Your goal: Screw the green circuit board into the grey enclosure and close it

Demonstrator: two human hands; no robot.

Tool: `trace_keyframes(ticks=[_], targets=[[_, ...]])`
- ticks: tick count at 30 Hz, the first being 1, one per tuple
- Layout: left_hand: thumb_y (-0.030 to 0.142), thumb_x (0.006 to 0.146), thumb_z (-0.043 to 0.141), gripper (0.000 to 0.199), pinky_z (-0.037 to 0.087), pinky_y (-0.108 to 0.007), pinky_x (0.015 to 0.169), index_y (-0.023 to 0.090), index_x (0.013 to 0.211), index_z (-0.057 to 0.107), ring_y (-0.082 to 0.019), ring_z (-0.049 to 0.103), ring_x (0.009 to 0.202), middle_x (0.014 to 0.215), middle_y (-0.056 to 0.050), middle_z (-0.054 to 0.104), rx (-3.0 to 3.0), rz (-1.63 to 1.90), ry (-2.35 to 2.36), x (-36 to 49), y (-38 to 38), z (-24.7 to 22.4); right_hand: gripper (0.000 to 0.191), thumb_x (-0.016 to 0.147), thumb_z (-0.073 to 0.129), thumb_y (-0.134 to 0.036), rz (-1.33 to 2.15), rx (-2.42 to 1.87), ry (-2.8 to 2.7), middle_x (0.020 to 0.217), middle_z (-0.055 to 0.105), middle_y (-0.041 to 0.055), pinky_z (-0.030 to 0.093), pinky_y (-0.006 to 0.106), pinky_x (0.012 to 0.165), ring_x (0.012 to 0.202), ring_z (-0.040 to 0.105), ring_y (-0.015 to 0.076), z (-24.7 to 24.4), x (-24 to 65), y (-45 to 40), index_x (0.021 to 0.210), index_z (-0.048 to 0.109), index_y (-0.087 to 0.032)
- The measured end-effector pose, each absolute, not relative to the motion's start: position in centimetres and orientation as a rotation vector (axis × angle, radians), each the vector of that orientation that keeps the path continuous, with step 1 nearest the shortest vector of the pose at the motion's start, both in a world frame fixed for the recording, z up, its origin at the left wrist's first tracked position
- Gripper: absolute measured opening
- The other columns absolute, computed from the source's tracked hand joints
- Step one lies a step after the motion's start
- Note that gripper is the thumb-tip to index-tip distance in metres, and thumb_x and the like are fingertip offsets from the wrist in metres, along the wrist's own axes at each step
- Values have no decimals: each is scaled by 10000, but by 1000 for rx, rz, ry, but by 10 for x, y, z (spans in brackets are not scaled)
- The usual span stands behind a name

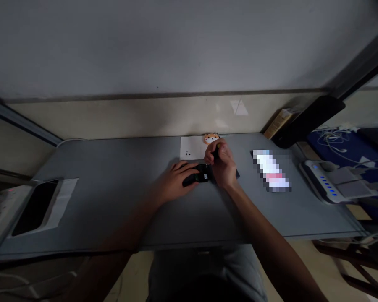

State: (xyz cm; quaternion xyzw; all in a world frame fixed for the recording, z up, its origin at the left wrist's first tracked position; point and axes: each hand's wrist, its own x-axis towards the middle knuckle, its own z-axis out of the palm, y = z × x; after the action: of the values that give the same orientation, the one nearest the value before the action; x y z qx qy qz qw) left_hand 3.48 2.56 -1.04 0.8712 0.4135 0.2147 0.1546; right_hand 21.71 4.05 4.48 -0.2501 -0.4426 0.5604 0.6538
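A small black device (203, 173) with a green part and a pale label lies on the grey desk. My left hand (179, 179) rests around its left end, fingers spread over and beside it. Above its right end, my right hand (221, 161) is closed around a dark tool (216, 152), mostly hidden by the fingers. Just behind lies a white sheet of paper (192, 147) with several tiny dark pieces (187, 153) on it. An orange and white animal-face item (211, 138) sits at the paper's back right.
A lit, pixelated phone (271, 171) lies right of my hands. Farther right are a power strip (326, 182), a black upright object (308, 121) and a yellowish box (277, 123). A dark phone (36, 207) lies on paper at the left. The wall borders the desk's back.
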Motion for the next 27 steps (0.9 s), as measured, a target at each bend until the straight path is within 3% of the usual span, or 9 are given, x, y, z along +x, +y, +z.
trace_keyframes(ticks=[18,27], targets=[[371,971,658,264,448,-516,1142,278,1214,704,-293,567,1356,1467,-54,658,2555,607,1181,38,25,-2,486,827,740,-666,1249,-538,-981,651,360,-49,313,261,502,548,326,113,46,222,43,752,501,-249],[371,973,665,300,453,-483,1113,274,1257,664,-283,603,1302,1359,-54,711,2499,582,1235,44,28,0,511,828,724,-695,1247,-558,-997,651,362,-50,316,269,494,541,326,113,44,222,43,747,482,-252]])
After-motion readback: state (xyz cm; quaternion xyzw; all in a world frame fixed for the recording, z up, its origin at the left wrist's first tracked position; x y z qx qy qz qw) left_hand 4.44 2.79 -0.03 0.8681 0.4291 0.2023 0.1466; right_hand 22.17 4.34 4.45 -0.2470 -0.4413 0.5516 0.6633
